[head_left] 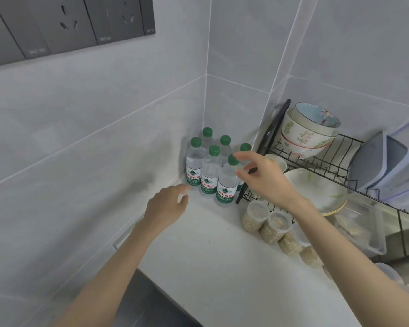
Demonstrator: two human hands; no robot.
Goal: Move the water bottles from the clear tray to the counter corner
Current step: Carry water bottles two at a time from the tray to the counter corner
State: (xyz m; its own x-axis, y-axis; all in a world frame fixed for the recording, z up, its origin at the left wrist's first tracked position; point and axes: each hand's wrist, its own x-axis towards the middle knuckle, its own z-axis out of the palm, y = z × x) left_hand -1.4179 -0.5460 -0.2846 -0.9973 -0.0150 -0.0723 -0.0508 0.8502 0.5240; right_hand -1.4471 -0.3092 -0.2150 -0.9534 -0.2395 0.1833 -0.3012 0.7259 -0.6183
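Note:
Several clear water bottles point(208, 168) with green caps and green-and-white labels stand upright in a tight group in the counter corner, against the tiled walls. My right hand point(262, 178) hovers just right of the nearest bottle point(226, 185), fingers spread and relaxed, holding nothing. My left hand point(167, 206) is lower and to the left of the group, fingers loosely extended above the white counter point(198, 256), also empty. I cannot see the clear tray.
A black wire dish rack point(321, 161) with stacked bowls, a plate and plastic lids stands right of the bottles. Several clear jars of grain point(269, 225) line its front. Dark wall sockets point(69, 24) sit high on the left wall.

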